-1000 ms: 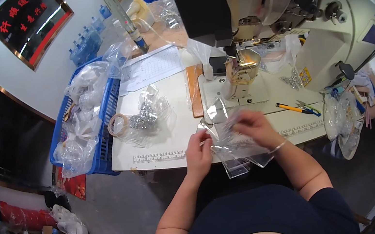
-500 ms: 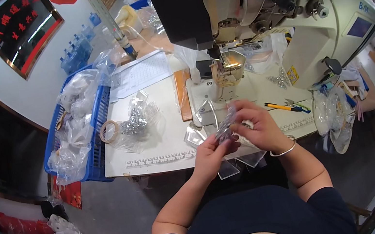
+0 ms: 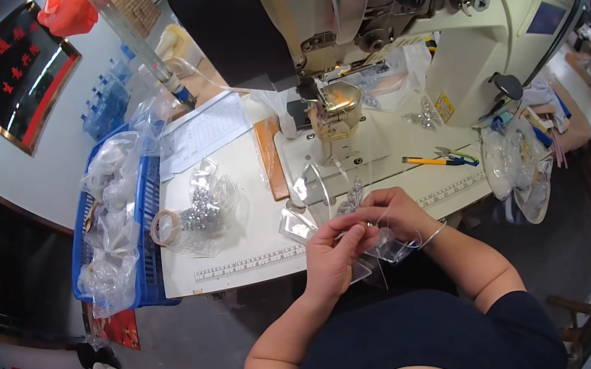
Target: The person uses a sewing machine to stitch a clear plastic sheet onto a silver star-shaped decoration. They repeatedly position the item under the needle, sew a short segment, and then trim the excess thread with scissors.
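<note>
In front of the sewing machine (image 3: pixel 345 107), at the table's near edge, my hands meet. My left hand (image 3: pixel 332 257) is closed in a pinch, thumb against fingers, on a clear plastic piece (image 3: pixel 309 188) with bent, glossy edges. Against its fingertips my right hand (image 3: pixel 398 216) is closed too, fingers curled on the same piece. A glittering silver ornament (image 3: pixel 351 197) sticks up just beyond the fingers. More clear plastic (image 3: pixel 396 249) hangs below the right hand, and another clear piece (image 3: pixel 294 226) lies beside the left. The fingertips partly hide the grip.
Left on the table (image 3: pixel 240 228) are a bag of silver ornaments (image 3: pixel 203 208), a tape roll (image 3: pixel 164 228) and paper sheets (image 3: pixel 203 131). A blue basket (image 3: pixel 148 208) holds plastic bags. To the right lie an orange pen (image 3: pixel 423 163), thread snips (image 3: pixel 457 156) and more ornaments (image 3: pixel 424 116).
Both hands have shifted slightly lower in view and closer together. The silver ornament, earlier between the hands, now shows beyond the fingers. The whole view has moved a little.
</note>
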The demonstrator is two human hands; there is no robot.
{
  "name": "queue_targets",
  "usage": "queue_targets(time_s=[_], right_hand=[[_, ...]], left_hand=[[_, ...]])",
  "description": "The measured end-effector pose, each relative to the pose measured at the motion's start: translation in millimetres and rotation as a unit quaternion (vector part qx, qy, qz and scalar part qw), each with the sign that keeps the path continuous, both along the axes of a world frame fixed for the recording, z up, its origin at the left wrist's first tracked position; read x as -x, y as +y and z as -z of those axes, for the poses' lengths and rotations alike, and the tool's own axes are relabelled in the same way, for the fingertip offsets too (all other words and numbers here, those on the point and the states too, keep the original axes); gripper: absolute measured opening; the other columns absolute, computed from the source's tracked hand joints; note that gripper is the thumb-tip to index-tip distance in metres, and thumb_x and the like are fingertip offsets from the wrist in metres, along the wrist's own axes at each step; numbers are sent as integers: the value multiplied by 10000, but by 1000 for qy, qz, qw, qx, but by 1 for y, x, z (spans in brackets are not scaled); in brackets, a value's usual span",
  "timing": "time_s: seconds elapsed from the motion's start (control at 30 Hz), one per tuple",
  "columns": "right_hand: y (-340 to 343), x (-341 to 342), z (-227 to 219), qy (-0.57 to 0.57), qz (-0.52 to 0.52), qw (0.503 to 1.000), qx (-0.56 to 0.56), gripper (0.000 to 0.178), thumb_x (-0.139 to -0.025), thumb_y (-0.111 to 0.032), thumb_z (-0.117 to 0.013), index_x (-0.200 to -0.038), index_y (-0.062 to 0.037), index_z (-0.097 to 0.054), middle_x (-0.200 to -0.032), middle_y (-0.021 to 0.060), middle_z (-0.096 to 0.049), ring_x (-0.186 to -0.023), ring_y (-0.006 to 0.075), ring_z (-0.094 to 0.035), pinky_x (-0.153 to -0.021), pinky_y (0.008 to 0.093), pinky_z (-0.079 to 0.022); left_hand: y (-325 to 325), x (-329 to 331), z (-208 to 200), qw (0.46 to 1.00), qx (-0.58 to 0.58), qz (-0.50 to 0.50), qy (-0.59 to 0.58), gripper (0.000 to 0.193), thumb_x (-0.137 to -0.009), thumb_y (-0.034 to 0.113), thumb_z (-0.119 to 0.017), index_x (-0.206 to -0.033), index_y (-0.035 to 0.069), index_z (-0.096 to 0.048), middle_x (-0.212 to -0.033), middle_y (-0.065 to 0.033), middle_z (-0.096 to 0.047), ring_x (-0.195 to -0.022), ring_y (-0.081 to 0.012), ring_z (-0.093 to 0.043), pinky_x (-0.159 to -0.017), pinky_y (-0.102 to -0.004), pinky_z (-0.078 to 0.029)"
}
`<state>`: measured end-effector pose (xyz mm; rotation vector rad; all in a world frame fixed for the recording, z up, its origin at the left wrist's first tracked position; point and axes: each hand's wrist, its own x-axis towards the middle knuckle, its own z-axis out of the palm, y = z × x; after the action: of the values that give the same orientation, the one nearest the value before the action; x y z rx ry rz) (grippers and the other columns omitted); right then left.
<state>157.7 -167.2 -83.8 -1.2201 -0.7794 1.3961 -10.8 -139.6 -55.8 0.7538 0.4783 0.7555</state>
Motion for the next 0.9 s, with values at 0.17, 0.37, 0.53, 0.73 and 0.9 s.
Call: queue_targets(time_s=[0.17,0.37,0.53,0.73,0.9], right_hand=[[3,-12,-21,-2,-97,995,-9,111,-774,-117,-694,-807,-16,-659,-733,9,-613,-633,71,-528,-579,203,-415],[17,-39,-35,-30,-237,970,49,127,-756,-107,-714,-820,-13,-658,-735,30,-628,-638,89,-573,-569,207,-470],[6,-18,-33,-38,-146,988,25,189,-771,-126,-712,-859,28,-648,-784,70,-645,-638,101,-591,-583,214,-499],[-4,-9,-19,25,-91,995,24,189,-796,-133,-690,-877,33,-648,-766,73,-633,-606,105,-579,-580,214,-495],[-6,-2,-24,19,-77,997,13,166,-802,-124,-680,-864,26,-648,-723,57,-625,-595,93,-570,-566,206,-475]], left_hand=[[8,3,6,990,-43,-92,93,177,-853,-5,-574,-1022,-54,-554,-925,-142,-605,-798,-209,-649,-724,-300,-560],[9,5,5,982,-96,-94,135,167,-831,2,-602,-985,-57,-577,-848,-129,-620,-734,-183,-650,-644,-269,-561],[12,1,6,973,-111,-141,148,163,-825,12,-618,-970,-53,-587,-826,-103,-621,-667,-140,-624,-622,-254,-548],[13,-2,7,961,-141,-154,179,161,-814,5,-635,-957,-54,-593,-779,-83,-624,-633,-107,-599,-597,-232,-530],[12,-2,4,957,-149,-167,187,161,-807,-2,-642,-952,-53,-594,-774,-76,-625,-636,-97,-592,-588,-226,-526]])
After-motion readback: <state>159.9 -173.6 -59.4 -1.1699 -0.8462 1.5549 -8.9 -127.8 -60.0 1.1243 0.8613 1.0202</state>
